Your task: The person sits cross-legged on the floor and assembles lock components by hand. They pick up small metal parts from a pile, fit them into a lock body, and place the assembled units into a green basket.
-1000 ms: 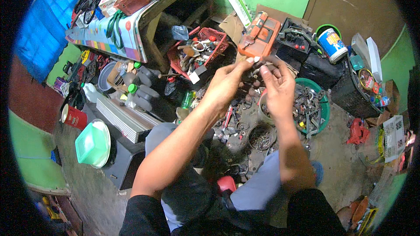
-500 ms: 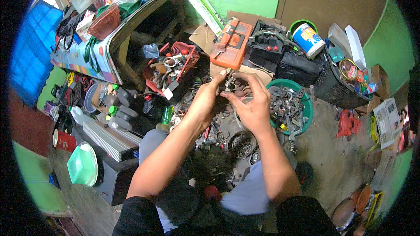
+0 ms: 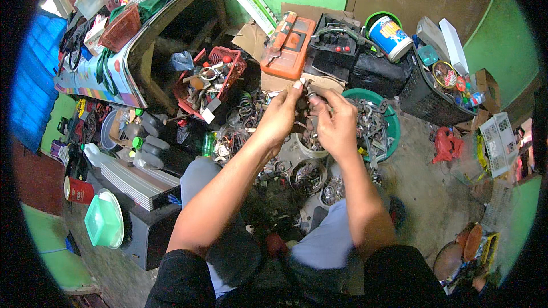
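My left hand (image 3: 281, 113) is closed, thumb and fingers pinched at a small piece near the orange toolbox's front edge. Close beside it, my right hand (image 3: 338, 118) is closed too, its bent fingers and thumb around a small metal part (image 3: 312, 96). The part is too small to name, and fingers hide much of it. Below the hands stands a pale bucket (image 3: 313, 149) with small parts in it. Just right of my right hand is a green basin (image 3: 394, 142) heaped with metal parts.
The orange toolbox (image 3: 291, 51) lies on cardboard ahead. A red basket (image 3: 231, 65) of parts stands left of it, and a dark crate (image 3: 436, 100) to the right. Several small containers of parts, such as a round tub (image 3: 308, 177), sit between my knees. A black box (image 3: 154, 228) stands at left.
The view has shifted a little, so the surroundings sit further left. My right hand's fingers have curled in more, and both hands stay close together at the small part.
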The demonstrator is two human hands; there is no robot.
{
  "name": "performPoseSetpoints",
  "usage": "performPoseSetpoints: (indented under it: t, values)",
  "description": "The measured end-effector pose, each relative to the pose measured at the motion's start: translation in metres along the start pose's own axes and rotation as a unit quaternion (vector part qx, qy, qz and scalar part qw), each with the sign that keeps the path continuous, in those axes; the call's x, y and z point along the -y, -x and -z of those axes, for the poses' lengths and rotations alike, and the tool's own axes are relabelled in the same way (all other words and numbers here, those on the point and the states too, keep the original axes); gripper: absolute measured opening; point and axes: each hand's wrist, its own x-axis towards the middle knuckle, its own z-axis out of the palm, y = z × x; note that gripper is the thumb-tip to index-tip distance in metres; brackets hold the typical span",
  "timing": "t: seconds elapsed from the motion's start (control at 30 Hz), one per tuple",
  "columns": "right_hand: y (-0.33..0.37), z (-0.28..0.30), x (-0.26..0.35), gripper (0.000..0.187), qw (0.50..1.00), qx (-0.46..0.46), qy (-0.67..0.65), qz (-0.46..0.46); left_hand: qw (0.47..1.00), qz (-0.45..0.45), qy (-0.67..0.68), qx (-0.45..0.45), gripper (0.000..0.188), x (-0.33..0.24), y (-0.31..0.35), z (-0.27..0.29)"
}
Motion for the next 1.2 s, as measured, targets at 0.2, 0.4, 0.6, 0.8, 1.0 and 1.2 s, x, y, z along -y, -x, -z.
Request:
performPoseSetpoints:
  t: [0.2,0.4,0.6,0.8,1.0,1.2]
  values:
    - [0.006,0.0,0.003,0.017,0.985,0.0,-0.111,-0.133,0.999,-0.01,0.009,0.035,0.05,0.005,0.0,0.006]
    - [0.006,0.015,-0.015,0.032,0.891,-0.048,-0.374,-0.251,0.999,-0.004,0.007,-0.039,0.045,-0.001,-0.001,0.005]
    - [0.012,0.046,-0.044,0.02,0.981,0.033,-0.014,-0.19,0.993,-0.008,0.09,-0.075,0.037,-0.001,-0.011,0.024]
    - [0.041,0.034,-0.108,0.022,0.961,0.136,0.173,-0.17,0.988,0.079,0.126,0.049,0.038,0.006,-0.015,0.027]
    - [0.069,0.02,-0.143,0.029,0.943,0.133,0.209,-0.224,0.978,0.097,0.146,0.11,0.043,0.012,-0.016,0.021]
    - [0.073,0.016,-0.123,0.024,0.943,0.091,0.22,-0.231,0.98,0.109,0.131,0.104,0.04,0.014,-0.013,0.016]
